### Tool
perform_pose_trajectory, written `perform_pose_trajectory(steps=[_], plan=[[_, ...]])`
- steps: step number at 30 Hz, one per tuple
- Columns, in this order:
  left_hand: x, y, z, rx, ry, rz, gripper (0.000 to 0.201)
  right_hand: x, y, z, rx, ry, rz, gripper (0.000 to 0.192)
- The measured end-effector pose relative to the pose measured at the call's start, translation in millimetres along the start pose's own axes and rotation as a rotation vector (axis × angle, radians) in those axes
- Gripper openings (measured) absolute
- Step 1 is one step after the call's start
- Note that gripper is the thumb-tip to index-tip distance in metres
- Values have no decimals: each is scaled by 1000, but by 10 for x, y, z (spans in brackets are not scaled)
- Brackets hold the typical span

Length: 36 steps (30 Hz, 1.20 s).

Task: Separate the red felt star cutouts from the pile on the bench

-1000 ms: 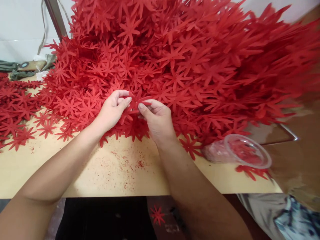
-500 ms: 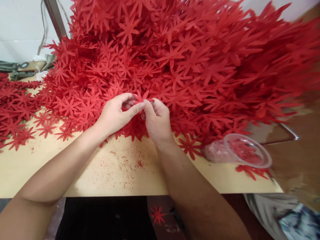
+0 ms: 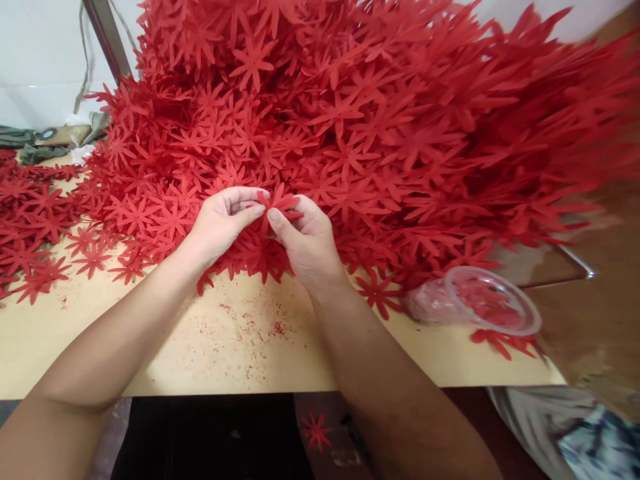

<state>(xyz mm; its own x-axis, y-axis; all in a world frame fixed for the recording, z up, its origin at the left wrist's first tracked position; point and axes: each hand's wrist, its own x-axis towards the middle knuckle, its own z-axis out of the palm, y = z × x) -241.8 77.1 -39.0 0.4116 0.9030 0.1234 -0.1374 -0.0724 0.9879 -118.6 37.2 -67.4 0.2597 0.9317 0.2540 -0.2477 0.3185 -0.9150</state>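
Note:
Between my hands is a red flower-shaped cutout [image 3: 278, 199] with several narrow petals. My left hand [image 3: 223, 217] pinches its left petals between thumb and fingers. My right hand [image 3: 306, 235] grips it from the right, the thumb pressed near its centre and the fingers behind it, partly hidden. Both hands are raised just in front of a large heap of the same red cutouts [image 3: 350, 157], which fills the back of the table.
A pale table [image 3: 200, 360] carries red crumbs near its front edge. On its right lies a clear plastic tub [image 3: 493, 300] with red pieces inside. A smaller spread of cutouts [image 3: 30, 220] is at the left. One cutout [image 3: 315, 432] lies below the table edge.
The cutout now faces up more openly between my hands. My left hand has drawn slightly left, and my right thumb has shifted left onto the cutout's middle.

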Motion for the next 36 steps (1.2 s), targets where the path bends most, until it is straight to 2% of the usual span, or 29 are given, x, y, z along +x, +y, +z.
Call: perform_pose_trajectory(steps=[3,5,10,15,22,27,32,36], plan=[[6,-1,-2,41,41,-15,6,14,3,-19,65,12,106,48],[5,4,8,67,53,-1,9,22,-5,-28,69,26,130,50],[-15,45,45,98,23,52,12,32,-18,-44,7,68,46,45],[-11,43,31,77,-55,40,14,19,-28,-26,-48,98,8,46],[23,-16,-35,179,71,116,6,12,-56,3,18,-12,144,50],[5,26,-28,330,0,211,10,20,-65,-17,-52,45,69,50],[7,32,-44,314,-107,136,14,10,-58,-12,-32,54,86,50],[9,24,-37,270,-24,136,13,8,-51,-18,15,-51,120,48]])
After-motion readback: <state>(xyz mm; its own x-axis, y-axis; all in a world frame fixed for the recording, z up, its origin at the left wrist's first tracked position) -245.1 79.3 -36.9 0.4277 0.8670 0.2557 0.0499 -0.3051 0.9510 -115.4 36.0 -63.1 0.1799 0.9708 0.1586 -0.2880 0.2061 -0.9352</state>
